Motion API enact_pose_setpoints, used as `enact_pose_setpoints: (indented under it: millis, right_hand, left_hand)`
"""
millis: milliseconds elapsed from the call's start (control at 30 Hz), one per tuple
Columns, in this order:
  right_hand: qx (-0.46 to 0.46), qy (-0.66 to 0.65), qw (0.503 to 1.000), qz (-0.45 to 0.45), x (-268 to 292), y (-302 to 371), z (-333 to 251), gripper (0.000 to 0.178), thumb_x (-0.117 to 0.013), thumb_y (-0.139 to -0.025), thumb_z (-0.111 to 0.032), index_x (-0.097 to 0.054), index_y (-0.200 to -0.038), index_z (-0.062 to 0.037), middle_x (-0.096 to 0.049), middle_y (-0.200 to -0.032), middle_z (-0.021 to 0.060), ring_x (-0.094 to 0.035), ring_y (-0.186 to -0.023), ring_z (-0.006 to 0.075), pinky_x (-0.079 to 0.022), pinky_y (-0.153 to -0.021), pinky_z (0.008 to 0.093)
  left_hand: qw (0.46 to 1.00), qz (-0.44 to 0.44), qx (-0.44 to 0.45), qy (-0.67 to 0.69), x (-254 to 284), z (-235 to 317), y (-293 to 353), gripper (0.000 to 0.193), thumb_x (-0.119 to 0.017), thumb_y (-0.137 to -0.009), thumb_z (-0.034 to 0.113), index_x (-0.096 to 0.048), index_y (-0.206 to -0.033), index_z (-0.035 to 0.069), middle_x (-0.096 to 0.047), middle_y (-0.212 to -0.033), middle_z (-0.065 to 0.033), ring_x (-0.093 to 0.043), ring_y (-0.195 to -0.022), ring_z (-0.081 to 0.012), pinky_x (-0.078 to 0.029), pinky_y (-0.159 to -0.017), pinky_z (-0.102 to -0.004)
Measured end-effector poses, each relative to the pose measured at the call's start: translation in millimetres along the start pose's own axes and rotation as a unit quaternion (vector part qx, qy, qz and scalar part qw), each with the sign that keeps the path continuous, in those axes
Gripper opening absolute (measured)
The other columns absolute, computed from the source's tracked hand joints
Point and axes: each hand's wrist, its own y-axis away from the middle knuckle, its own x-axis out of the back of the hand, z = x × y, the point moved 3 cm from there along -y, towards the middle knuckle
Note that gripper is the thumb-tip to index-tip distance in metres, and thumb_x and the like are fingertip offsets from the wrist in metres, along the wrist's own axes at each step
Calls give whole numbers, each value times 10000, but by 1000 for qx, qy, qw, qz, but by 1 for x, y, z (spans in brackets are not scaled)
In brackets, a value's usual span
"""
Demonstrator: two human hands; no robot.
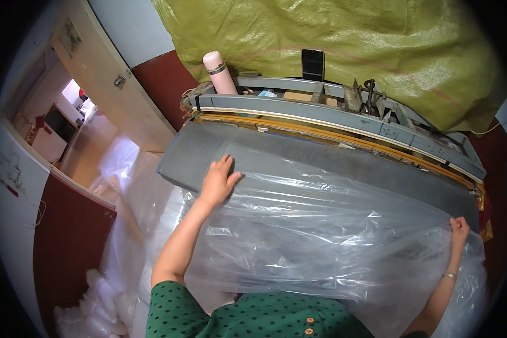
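The near wall (8,152) on the left is white and stained above, with a dark red lower part (67,248). Next to it, a pale door (102,65) with a round metal knob (119,81) and a dark scuffed patch near its top stands open. Through the doorway, a tan floor (87,143) runs past a dark boxy shape (60,125) toward a bright patch of light (71,90). The back wall (135,28) is pale above dark red. A shiny yellow-green tarp (343,34), creased and faintly pink-striped, fills the rear.
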Motion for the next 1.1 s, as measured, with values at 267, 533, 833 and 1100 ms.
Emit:
enact_pose_setpoints:
  millis: [267, 533, 833, 1100]
  right_hand:
    - [-28, -54, 998, -8, -2, -1, 5, 227, -651, -784, -121, -473, -664, -46, -332, -603, -70, -302, -572, 43, -250, -498, 213]
    - [-56, -118, 991, 31, -11, -26, 25, 182, -586, -853, -168, -511, -723, -64, -395, -634, -76, -326, -581, 28, -271, -508, 189]
    - [-59, -120, 966, 219, -97, -94, -45, 192, -572, -867, -199, -544, -826, -13, -512, -674, -7, -431, -618, 73, -388, -576, 231]
    - [-33, -217, 943, 250, -108, -103, -43, 146, -575, -856, -147, -498, -830, -25, -479, -680, -33, -411, -602, 58, -369, -570, 209]
  left_hand:
    - [977, 50, 207, -18, -19, -56, -66, 281, -616, -764, 154, -595, -1031, 69, -631, -965, -131, -589, -901, -322, -462, -749, -423]
    - [976, 140, 138, 90, -49, -83, -100, 124, -533, -822, 154, -543, -827, 31, -599, -805, -150, -568, -775, -346, -443, -695, -420]
    - [889, 319, 220, 245, -82, -122, -145, 165, -482, -853, 150, -491, -774, 5, -549, -692, -106, -496, -639, -185, -428, -618, -324]
    - [850, 317, 217, 359, -85, -121, -156, 132, -554, -820, 80, -445, -750, 53, -440, -669, 21, -392, -582, -83, -375, -546, -232]
